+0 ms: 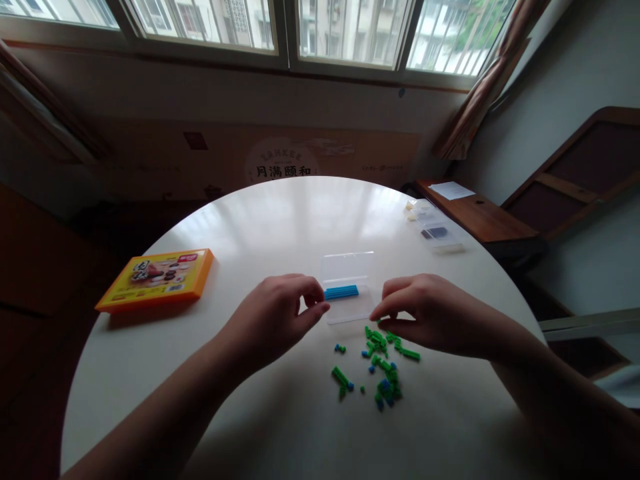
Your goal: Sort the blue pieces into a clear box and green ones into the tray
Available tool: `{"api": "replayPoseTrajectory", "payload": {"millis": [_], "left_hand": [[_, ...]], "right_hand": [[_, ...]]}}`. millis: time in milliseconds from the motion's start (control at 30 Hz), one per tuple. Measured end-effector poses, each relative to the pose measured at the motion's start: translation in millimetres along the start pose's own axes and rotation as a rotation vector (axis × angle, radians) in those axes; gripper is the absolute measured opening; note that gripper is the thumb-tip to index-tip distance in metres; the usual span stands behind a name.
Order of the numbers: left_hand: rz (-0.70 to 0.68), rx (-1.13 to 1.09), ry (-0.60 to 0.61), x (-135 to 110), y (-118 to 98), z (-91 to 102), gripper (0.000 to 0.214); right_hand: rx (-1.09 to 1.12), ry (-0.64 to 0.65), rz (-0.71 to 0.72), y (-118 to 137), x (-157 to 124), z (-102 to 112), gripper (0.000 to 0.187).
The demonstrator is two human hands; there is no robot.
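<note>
A small clear plastic box [348, 270] lies open on the round white table [280, 227], with a blue strip of tiny bricks [341, 292] in it. My left hand [280, 317] hovers just left of the strip, fingers curled and pinched together; what they hold is too small to make out. My right hand [425, 313] rests at the box's right corner, fingertips pinched down onto the top of a scatter of small green and blue bricks [383, 363] lying in front of the box.
An orange flat box [157, 279] lies at the table's left. Clear plastic bags and small boxes [435, 230] sit at the far right edge. A wooden side table [480, 213] with a paper stands beyond, under the window.
</note>
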State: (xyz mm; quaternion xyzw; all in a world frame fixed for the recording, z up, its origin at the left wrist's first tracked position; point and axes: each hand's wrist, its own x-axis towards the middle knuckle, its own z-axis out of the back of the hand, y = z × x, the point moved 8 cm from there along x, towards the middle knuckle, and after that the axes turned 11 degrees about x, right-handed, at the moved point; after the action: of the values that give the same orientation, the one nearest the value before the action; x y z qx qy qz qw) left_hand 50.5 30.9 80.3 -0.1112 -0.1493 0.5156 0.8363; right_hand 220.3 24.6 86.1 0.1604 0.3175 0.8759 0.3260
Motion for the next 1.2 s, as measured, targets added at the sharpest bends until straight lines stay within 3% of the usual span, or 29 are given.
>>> {"api": "replayPoseTrajectory", "payload": {"millis": [100, 233, 567, 867, 1200], "left_hand": [[-0.131, -0.036, 0.128, -1, -14, -16.5, 0.012], [-0.195, -0.044, 0.221, -2, -21, -30.4, 0.014], [-0.280, -0.057, 0.248, -8, -23, -31.2, 0.015], [-0.313, 0.006, 0.281, -10, -29, -39.8, 0.020], [-0.328, 0.049, 0.265, -9, -30, -39.5, 0.021]], "right_hand": [[0.010, 0.189, 0.040, 7, -3, -11, 0.020], [-0.007, 0.289, 0.060, 7, -6, -17, 0.020], [-0.048, 0.219, 0.135, 5, -1, -24, 0.017], [-0.104, 0.306, 0.159, 9, -1, -36, 0.014], [-0.132, 0.267, 0.174, 10, 4, -41, 0.013]]}}
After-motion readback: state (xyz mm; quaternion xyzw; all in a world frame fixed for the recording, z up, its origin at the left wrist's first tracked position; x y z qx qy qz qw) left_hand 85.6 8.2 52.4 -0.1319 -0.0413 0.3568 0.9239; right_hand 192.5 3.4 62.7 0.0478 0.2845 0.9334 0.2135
